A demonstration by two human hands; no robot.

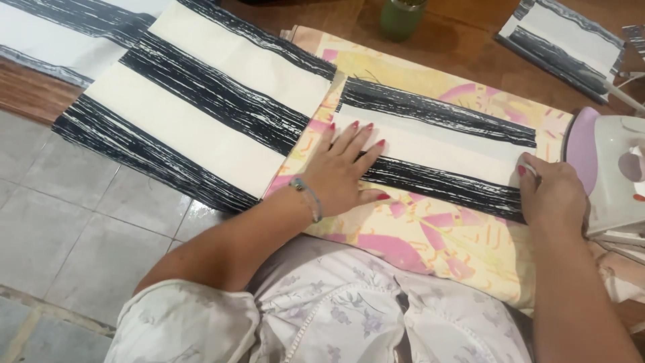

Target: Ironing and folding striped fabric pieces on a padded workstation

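On the pink and yellow patterned cloth (430,235) lies a folded black-and-white striped fabric piece (437,144); the left hand (342,171) rests flat on its near left end, fingers spread, seemingly to press it smooth and keep it from shifting; the right hand (554,195) pinches the right edge, likely holding the fold taut; a white and lilac iron (615,171) stands just beside that hand; a larger striped cloth (201,101) lies to the left, a green cup (402,17) farther back.
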